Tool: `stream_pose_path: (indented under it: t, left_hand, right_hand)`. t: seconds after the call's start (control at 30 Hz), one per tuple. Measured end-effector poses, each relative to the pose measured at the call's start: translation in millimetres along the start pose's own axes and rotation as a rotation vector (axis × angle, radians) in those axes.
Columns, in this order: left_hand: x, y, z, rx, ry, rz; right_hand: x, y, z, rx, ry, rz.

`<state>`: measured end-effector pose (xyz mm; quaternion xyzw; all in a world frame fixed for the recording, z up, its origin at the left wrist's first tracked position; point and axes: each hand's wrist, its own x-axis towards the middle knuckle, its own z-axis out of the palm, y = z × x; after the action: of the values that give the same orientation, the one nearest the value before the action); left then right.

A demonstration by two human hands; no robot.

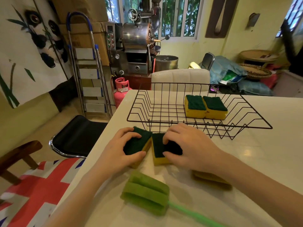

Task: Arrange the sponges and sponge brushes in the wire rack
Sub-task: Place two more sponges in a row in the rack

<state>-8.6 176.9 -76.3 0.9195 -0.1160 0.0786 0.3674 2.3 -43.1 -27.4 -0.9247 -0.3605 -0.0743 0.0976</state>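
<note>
A black wire rack (141, 105) stands on the white table and holds two yellow sponges with dark green tops (195, 105) (215, 108) side by side at its right end. In front of the rack, my left hand (118, 151) grips a yellow-green sponge (139, 141), and my right hand (188, 145) grips a second one (158, 148) right beside it. Both sponges rest on the table. A green sponge brush (146, 192) with a light green handle lies near the front edge. Another sponge (211, 180) lies under my right forearm, partly hidden.
The white table (262, 161) runs to the right. A white chair back (180, 78) stands behind the rack and a black chair (78, 136) at the left. A flag-patterned cloth (37, 185) lies lower left. A step ladder, pink gas cylinder and metal machine stand beyond.
</note>
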Motion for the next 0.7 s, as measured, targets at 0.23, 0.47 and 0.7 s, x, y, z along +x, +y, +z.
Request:
stream_pose_path:
  t: [0.23,0.47,0.7]
  left_hand:
    - [-2,-1,-2,0.004,-0.059,-0.012]
    - [-3,-2,-13,-0.070,-0.122,-0.080]
    - [-5,1,-62,-0.117,-0.251,-0.176]
  right_hand:
    - [5,16,1,0.135,-0.238,0.071]
    - [-1,18,-3,0.142,-0.201,0.090]
    - [-10,22,-27,0.419,-0.047,0.082]
